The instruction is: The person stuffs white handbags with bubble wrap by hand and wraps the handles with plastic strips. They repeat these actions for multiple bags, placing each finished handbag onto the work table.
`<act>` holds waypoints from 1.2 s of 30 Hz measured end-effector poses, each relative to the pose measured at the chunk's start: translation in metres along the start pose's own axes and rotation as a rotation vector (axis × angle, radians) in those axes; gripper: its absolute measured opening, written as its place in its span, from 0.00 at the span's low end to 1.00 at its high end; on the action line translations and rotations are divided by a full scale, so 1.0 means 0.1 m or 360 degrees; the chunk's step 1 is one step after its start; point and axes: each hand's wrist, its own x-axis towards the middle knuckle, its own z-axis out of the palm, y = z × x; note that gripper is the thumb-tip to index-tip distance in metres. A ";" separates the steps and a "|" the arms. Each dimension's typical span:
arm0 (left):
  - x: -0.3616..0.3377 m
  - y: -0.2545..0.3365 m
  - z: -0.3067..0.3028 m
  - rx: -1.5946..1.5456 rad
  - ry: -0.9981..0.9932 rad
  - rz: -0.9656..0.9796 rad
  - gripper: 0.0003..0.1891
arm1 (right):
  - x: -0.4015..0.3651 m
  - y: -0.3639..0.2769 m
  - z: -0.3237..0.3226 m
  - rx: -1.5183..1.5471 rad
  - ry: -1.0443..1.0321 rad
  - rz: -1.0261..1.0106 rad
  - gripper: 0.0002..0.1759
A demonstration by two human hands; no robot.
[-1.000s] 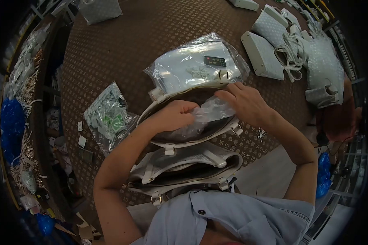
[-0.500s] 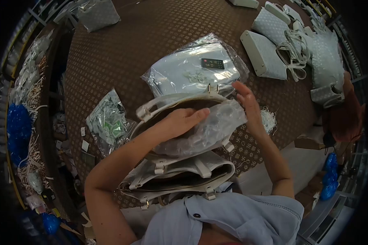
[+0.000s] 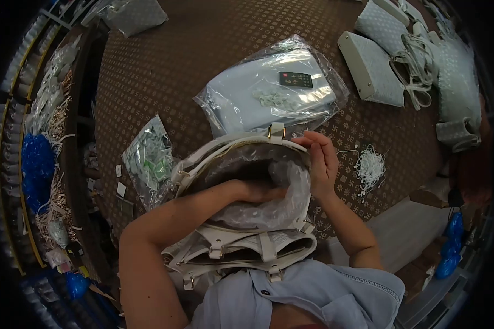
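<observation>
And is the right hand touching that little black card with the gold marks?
Apart. The head view shows it: a shiny stretch of clear packet lies between the right hand and the black card.

The head camera looks forward and steeply down, from close above, into an open, rounded white handbag (image 3: 228, 160). A pale-blue cloth shirt (image 3: 324, 290) shows at six o'clock.

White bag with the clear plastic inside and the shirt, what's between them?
A second white bag lies between the bag holding the plastic and the shirt, as the head view shows.
</observation>
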 end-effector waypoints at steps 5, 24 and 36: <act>-0.13 -0.11 -0.08 -0.0268 0.0181 0.0063 0.29 | 0.06 -0.06 -0.01 0.0094 0.0018 0.0071 0.14; -0.06 0.26 0.06 -0.1420 0.0526 0.0167 0.21 | 0.00 -0.02 -0.03 0.0219 0.0052 0.0083 0.12; 0.11 -0.08 0.06 -0.0406 0.0437 0.0102 0.25 | -0.07 0.08 0.09 -0.0001 0.0138 -0.0109 0.12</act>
